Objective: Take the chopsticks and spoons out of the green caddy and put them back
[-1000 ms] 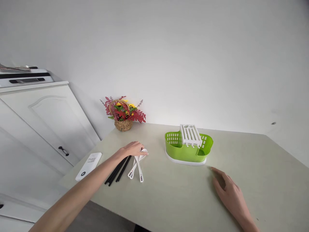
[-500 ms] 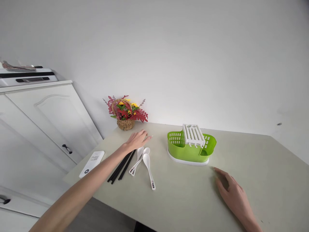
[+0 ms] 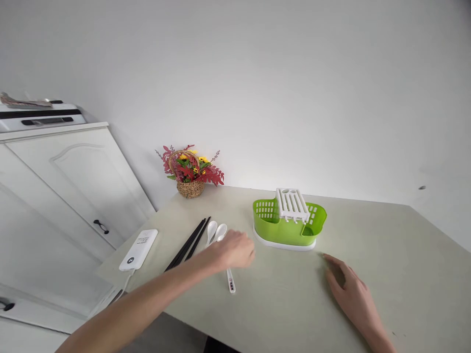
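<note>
- Left hand (image 3: 232, 251) lowered over a white spoon (image 3: 230, 280) on the pale bench (image 3: 279, 299); only the spoon's handle end visible, sticking out from under the hand toward the near edge.
- Grip of that hand curled downward, fingers bent over the spoon's upper part; impossible to tell whether clamped on it or only resting on top.
- Just beyond the left grip, on its far side: two more white spoons (image 3: 216, 230), bowls side by side, handles hidden beneath the hand.
- Further left of them, touching or nearly so: black chopsticks (image 3: 188, 243), laid in a bundle, slanting from the near edge toward the wall.
- Well to the left of the same grip, near the bench corner: a white power bank (image 3: 139, 250), flat, a cable trailing off the edge below it.
- Right hand (image 3: 349, 291) flat on the bench, palm down, fingers spread and apart, holding nothing.
- Between the two hands and a little beyond both: a green cutlery caddy (image 3: 289, 229) on a white base, with a white slotted insert (image 3: 292, 204) across its top; close to the left grip, not touched by either.
- Far beyond the left grip, against the wall: a small woven basket of red and yellow flowers (image 3: 191, 171).
- At far left, off the bench: a white cabinet door (image 3: 73, 181) with a dark handle.
</note>
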Demonstrator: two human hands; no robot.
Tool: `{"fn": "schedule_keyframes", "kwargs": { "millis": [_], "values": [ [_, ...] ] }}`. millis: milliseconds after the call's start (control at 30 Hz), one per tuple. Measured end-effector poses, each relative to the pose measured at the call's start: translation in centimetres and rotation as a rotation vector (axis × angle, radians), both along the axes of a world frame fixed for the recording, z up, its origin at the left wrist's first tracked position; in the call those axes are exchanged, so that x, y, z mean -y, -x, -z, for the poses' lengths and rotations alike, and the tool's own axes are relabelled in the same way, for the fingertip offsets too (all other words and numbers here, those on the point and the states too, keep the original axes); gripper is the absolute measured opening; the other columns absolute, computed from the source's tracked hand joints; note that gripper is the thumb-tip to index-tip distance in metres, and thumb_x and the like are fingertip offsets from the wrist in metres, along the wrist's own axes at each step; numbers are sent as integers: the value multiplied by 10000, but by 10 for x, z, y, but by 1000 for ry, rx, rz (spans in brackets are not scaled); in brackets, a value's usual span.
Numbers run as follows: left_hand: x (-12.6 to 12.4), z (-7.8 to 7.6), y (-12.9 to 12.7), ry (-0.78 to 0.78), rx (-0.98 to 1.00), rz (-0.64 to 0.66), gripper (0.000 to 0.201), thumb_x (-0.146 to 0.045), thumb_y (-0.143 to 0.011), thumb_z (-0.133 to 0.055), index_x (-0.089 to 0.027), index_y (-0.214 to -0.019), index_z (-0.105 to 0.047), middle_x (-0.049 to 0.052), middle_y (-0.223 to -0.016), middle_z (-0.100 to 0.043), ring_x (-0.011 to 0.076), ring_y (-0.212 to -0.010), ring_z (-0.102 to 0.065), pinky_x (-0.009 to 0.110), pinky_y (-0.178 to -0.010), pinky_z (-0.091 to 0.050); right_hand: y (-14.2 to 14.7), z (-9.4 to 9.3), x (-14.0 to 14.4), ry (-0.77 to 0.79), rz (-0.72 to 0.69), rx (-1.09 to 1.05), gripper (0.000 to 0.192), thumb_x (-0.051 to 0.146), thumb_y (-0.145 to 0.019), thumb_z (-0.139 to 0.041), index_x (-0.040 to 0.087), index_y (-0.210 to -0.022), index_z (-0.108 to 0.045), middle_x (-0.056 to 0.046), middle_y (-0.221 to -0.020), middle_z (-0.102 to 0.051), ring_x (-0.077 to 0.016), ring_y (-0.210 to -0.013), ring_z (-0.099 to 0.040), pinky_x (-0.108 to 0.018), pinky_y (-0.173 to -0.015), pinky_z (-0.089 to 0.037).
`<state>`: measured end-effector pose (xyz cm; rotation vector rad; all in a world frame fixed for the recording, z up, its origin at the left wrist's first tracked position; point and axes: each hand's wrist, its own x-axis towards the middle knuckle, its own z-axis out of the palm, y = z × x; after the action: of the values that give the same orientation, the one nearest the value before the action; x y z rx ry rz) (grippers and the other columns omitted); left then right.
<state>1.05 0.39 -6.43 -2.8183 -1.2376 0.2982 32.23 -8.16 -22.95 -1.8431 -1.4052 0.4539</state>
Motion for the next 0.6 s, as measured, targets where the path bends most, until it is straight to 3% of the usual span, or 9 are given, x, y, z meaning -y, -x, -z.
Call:
{"fn": "schedule_keyframes", "kwargs": {
  "millis": [133,233,433,600],
  "values": [
    [26,48,21,99,-139,45,227,-192,-833,-608,-208,-627,-701,122,-573,-673,265,-499,-637,370,-493,-424,0,-1,1,-17,-8,7,510,495,-886,-472,275,-1316,-635,-77,-1301,-707,-287,-1032,-683,-445,-903,-528],
    [30,66,38,66,-133,3,163,-202,-834,-611,-212,-751,-751,136,-629,-697,265,-541,-654,373,-511,-439,-1,1,2,-7,-14,13,514,492,-895,-465,276,-1330,-630,-79,-1303,-704,-289,-1022,-686,-450,-892,-531],
    [27,71,51,42,-131,-91,129,-237,-854,-635,-230,-780,-740,125,-650,-684,260,-603,-652,369,-569,-430,-3,5,1,13,-9,28,512,508,-895,-464,292,-1335,-612,-56,-1317,-699,-263,-981,-686,-427,-876,-527],
    [33,68,45,-10,-100,-70,102,-202,-849,-647,-213,-794,-733,149,-741,-700,260,-679,-651,367,-613,-414,-3,5,1,16,-13,10,504,502,-895,-463,290,-1326,-612,-52,-1331,-692,-282,-1081,-670,-430,-911,-514]
  ]
}}
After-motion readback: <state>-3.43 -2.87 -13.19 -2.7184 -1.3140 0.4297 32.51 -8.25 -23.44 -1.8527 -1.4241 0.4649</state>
